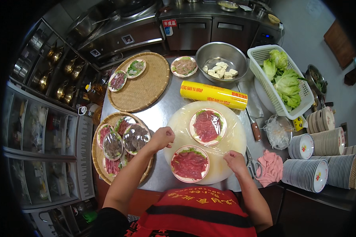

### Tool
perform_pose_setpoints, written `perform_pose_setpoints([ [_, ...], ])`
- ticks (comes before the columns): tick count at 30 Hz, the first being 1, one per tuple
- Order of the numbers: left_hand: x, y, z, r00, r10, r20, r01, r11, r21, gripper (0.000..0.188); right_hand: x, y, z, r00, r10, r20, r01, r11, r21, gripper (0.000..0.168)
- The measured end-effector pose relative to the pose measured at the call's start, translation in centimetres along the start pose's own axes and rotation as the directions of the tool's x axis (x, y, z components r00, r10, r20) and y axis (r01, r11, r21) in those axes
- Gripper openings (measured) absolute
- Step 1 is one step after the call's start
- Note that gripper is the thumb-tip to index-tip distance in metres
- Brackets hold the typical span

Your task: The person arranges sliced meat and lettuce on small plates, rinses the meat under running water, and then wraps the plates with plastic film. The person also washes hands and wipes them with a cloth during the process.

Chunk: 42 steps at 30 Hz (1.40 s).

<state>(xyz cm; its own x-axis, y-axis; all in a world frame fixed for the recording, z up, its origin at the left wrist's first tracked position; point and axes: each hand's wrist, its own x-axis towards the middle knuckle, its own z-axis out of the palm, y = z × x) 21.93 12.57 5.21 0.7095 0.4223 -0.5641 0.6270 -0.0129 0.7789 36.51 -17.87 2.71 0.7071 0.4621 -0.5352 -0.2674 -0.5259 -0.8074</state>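
Clear cling film stretches from a yellow wrap roll over a plate of sliced red meat with lettuce under it. My right hand pinches the film's near edge at the right. My left hand, fingers curled together, is at the film's left edge and appears to grip it, though the film there is hard to see. Both plates of meat stand on a round, pale chopping board. The nearer plate of red meat lies below the film's edge, between my forearms.
Wrapped plates fill a near-left bamboo tray; another bamboo tray holds two plates. Behind the roll stand a plate of pale meat and a steel bowl of tofu. A cleaver, scissors, pink cloth and stacked plates lie right.
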Motion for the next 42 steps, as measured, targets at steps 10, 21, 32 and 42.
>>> perform_pose_setpoints([
  [10,3.3,0.3,1.3,0.988,-0.139,0.065,0.100,0.906,0.411,0.012,1.0,-2.4,0.7,0.999,-0.050,-0.015,0.033,0.825,-0.565,0.015],
  [21,6.1,0.4,5.6,0.894,0.181,-0.409,-0.032,0.938,0.345,0.012,4.0,-4.3,1.9,0.949,-0.174,-0.264,-0.027,0.788,-0.616,0.015],
  [32,7.3,0.6,9.1,0.943,-0.072,-0.324,-0.151,0.777,-0.611,0.041,6.3,-4.2,3.2,0.996,0.067,-0.065,-0.035,0.911,0.410,0.009],
  [42,5.1,4.4,11.0,0.850,0.127,-0.512,-0.432,0.725,-0.537,0.045,5.6,-4.3,3.8,0.990,-0.060,-0.129,0.114,0.880,0.460,0.013],
])
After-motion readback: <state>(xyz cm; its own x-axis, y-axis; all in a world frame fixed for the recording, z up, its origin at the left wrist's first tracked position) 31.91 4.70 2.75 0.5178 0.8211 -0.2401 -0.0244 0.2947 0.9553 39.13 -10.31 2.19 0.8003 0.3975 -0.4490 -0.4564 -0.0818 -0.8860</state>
